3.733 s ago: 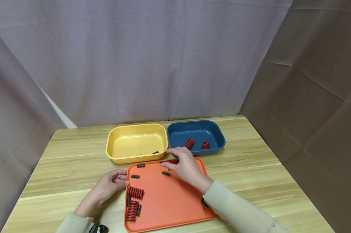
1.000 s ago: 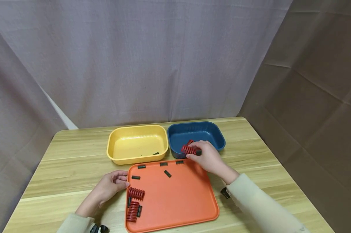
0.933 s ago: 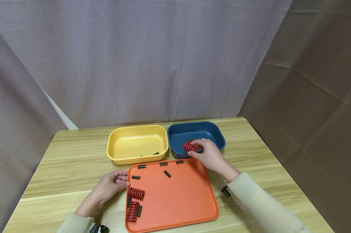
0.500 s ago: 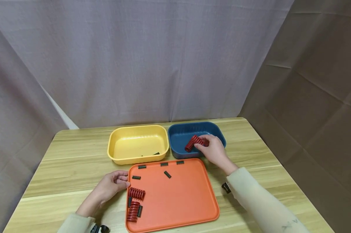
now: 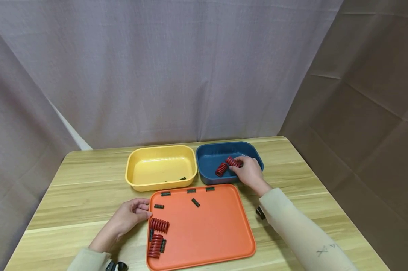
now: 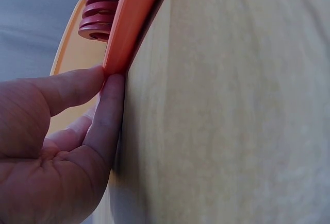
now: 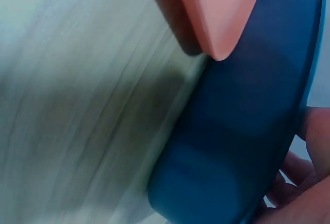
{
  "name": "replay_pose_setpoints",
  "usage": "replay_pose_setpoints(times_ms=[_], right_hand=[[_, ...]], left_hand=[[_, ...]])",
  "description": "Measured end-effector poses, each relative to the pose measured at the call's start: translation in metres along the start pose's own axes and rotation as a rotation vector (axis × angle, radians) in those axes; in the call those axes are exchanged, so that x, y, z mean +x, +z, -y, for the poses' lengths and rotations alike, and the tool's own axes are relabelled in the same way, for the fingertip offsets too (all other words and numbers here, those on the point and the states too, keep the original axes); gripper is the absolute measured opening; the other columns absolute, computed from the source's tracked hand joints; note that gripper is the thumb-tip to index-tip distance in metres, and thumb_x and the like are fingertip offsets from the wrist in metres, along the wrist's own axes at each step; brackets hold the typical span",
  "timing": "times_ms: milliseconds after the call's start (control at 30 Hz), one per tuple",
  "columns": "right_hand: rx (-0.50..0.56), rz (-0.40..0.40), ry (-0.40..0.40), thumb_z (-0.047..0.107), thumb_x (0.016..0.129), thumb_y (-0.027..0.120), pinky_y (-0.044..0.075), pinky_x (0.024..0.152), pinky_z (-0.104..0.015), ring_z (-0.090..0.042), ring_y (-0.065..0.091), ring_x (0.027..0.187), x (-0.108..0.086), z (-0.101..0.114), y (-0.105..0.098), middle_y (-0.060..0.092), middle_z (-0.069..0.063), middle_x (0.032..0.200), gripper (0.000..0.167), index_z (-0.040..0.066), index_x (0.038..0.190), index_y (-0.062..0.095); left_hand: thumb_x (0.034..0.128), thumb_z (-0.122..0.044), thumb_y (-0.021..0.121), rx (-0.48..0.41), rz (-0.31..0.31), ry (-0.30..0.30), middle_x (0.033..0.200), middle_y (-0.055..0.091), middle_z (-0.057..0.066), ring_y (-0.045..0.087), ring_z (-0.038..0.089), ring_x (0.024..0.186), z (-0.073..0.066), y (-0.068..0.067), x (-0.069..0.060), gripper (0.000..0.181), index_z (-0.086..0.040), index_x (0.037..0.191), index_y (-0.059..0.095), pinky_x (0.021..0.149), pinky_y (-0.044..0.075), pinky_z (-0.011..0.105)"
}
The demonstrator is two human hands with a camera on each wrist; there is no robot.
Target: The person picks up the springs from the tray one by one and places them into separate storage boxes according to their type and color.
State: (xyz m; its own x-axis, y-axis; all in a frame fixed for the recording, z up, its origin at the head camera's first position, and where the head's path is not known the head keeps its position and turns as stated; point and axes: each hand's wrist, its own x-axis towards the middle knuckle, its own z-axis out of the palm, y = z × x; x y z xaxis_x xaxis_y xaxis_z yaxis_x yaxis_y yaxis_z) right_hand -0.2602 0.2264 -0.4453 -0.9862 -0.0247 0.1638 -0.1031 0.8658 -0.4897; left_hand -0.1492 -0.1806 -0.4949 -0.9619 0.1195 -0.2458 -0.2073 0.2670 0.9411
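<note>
In the head view my right hand [image 5: 250, 173] reaches over the blue bin [image 5: 207, 177], a red coil spring [image 5: 232, 161] between thumb and fingers. Another red spring [image 5: 221, 169] lies in the bin beside it; the hand may hide more. My left hand [image 5: 127, 216] pinches the left rim of the orange tray [image 5: 204, 229]; the left wrist view shows thumb and finger on that edge [image 6: 126, 28]. Two thick red springs [image 5: 160, 225] lie along the tray's left side. Several small dark springs [image 5: 195, 202] lie about the tray. The right wrist view hides the held spring.
A yellow bin [image 5: 156, 165] stands left of the blue one, behind the tray, with small dark pieces [image 5: 182, 178] near its front wall. Everything stands on a wooden table [image 5: 291, 188]. Grey curtains [image 5: 156, 75] hang behind.
My right hand has gone from the tray's far edge to the blue bin, carrying a red spring, then a little farther back and right. One dark spring lies turned. My left hand stays put.
</note>
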Motion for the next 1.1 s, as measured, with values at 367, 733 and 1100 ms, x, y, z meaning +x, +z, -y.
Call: replay_pose_setpoints(times_ms=[367, 733, 1100], right_hand=[[0.009, 0.007, 0.007, 0.03, 0.087, 0.073, 0.051, 0.071, -0.04, -0.024, 0.061, 0.085, -0.002, -0.003, 0.002, 0.07, -0.009, 0.099, 0.033, 0.007, 0.11, 0.07], [0.106, -0.001, -0.025, 0.037, 0.087, 0.072, 0.048, 0.09, -0.047, -0.031, 0.058, 0.107, -0.007, 0.004, -0.006, 0.064, -0.011, 0.12, 0.046, 0.006, 0.121, 0.066], [0.154, 0.064, -0.051, 0.046, 0.083, 0.074, 0.048, 0.089, -0.045, -0.031, 0.054, 0.111, -0.018, 0.017, -0.011, 0.062, -0.004, 0.124, 0.054, 0.014, 0.125, 0.064]], left_hand=[[0.0806, 0.004, 0.072, -0.004, 0.008, 0.002, 0.1, 0.061, 0.014, 0.061, 0.022, 0.086, -0.001, 0.0, -0.001, 0.045, 0.007, 0.123, 0.057, 0.074, 0.053, 0.026], [0.0812, 0.004, 0.071, 0.0, 0.006, -0.003, 0.1, 0.061, 0.013, 0.061, 0.022, 0.087, -0.001, -0.001, 0.001, 0.043, 0.006, 0.122, 0.057, 0.074, 0.053, 0.026], [0.0807, 0.004, 0.072, 0.001, 0.014, 0.004, 0.1, 0.061, 0.013, 0.061, 0.022, 0.087, 0.0, -0.002, 0.0, 0.044, 0.006, 0.122, 0.058, 0.074, 0.053, 0.026]])
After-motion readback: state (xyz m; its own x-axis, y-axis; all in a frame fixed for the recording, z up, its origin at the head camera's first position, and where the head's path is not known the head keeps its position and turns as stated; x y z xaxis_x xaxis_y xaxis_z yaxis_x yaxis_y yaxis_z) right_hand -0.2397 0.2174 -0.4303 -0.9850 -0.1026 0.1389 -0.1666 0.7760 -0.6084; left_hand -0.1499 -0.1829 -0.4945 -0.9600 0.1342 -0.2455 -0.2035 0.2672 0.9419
